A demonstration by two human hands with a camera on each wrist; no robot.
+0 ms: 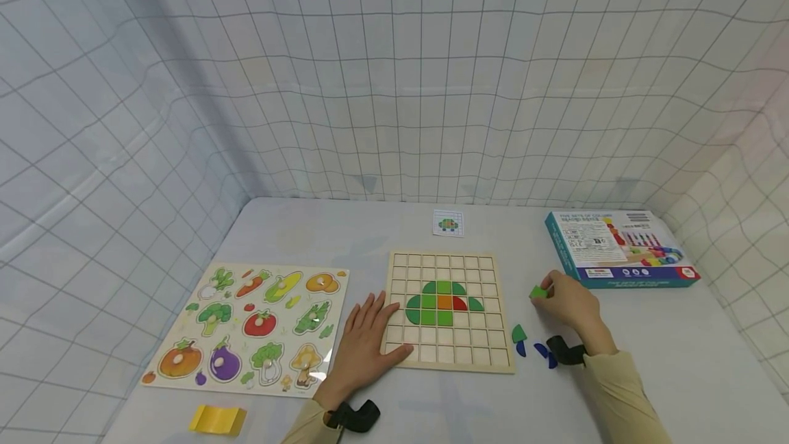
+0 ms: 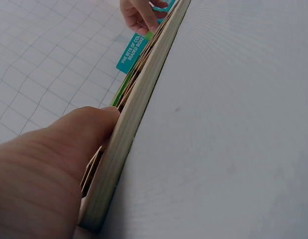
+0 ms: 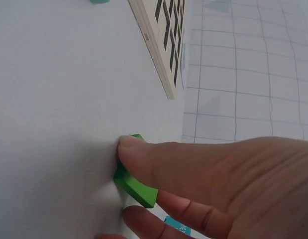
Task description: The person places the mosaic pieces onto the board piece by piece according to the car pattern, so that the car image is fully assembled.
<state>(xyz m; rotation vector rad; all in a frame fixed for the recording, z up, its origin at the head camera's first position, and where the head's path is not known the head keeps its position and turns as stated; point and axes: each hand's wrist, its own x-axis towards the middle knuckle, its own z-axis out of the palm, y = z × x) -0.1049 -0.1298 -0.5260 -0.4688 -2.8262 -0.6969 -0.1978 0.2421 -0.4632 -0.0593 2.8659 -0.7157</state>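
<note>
A wooden grid board [image 1: 474, 355] lies in front of me, with green, orange and red pieces [image 1: 444, 301] set in its squares. My left hand [image 1: 366, 341] rests with spread fingers at the board's left edge, the thumb over its lower corner. Right of the board, my right hand [image 1: 568, 303] pinches a light green block [image 3: 139, 191] between thumb and fingers, close to the table. Loose near that hand lie a dark green rounded piece [image 1: 519, 334] and several blue rounded pieces [image 1: 541, 349].
Behind the board lies a small card [image 1: 448, 223] with a printed coloured pattern. A boxed toy set [image 1: 622, 249] stands at back right. To the left is a vegetable puzzle board [image 1: 285, 331], with a yellow curved block [image 1: 218, 421] before it. Grid-patterned cloth [image 1: 394, 88] walls the table.
</note>
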